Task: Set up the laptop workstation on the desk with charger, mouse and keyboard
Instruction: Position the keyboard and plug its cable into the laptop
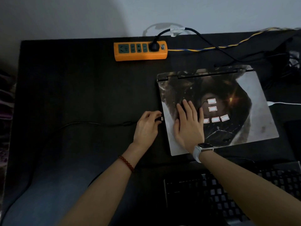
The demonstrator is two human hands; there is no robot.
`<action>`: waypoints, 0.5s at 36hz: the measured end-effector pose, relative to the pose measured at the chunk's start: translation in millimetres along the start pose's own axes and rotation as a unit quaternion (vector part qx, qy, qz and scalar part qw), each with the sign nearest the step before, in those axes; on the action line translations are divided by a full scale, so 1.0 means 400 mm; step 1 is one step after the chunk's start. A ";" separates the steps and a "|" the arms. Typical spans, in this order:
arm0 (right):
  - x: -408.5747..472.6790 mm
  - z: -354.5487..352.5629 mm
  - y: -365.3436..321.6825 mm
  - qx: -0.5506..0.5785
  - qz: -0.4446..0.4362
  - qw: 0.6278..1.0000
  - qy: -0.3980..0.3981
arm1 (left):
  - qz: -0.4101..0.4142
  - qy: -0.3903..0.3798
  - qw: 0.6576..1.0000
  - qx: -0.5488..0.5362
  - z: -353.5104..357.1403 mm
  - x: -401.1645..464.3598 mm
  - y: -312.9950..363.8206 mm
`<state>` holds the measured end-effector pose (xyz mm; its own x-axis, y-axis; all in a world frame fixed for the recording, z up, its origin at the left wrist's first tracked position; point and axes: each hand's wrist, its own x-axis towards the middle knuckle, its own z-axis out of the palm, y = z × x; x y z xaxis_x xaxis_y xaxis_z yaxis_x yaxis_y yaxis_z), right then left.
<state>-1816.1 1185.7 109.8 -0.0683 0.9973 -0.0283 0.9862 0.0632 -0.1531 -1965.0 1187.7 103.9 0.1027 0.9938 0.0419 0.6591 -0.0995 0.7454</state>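
Left hand (pixel 147 126) pinches the charger plug (pixel 158 119) at the closed laptop's (pixel 216 110) side; right hand (pixel 189 123) rests flat, fingers spread, on the lid.

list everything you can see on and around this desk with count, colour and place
desk: 1, black, against the wall
power strip: 1, orange, far edge, one black plug in it
laptop: 1, closed, printed lid with five white stickers, right side
connector: 1, dark with a black cable, at the laptop's left edge
white cable: 1, at the laptop's right edge
keyboard: 1, black, near right
left hand: pinches the connector
right hand: flat on the lid, white watch
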 end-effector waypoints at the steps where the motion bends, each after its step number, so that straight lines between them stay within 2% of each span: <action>1: 0.000 -0.001 0.000 -0.001 -0.001 1.000 -0.002 | 0.007 0.000 1.000 0.002 0.000 0.001 0.001; 10: -0.001 -0.010 -0.003 0.015 0.001 1.000 -0.009 | 0.026 0.014 0.999 0.022 0.000 -0.002 -0.005; 15: -0.002 -0.013 -0.004 0.030 0.003 1.000 -0.005 | 0.035 -0.007 0.990 0.134 -0.009 -0.014 -0.041; 18: -0.002 -0.013 -0.004 0.028 0.002 1.000 -0.004 | 0.047 0.013 0.984 0.173 -0.025 -0.021 -0.057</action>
<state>-1816.7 1185.1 115.1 -0.0650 0.9972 -0.0361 0.9765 0.0561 -0.2082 -1988.3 1182.0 93.2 0.1597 0.9798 0.1207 0.8618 -0.1980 0.4670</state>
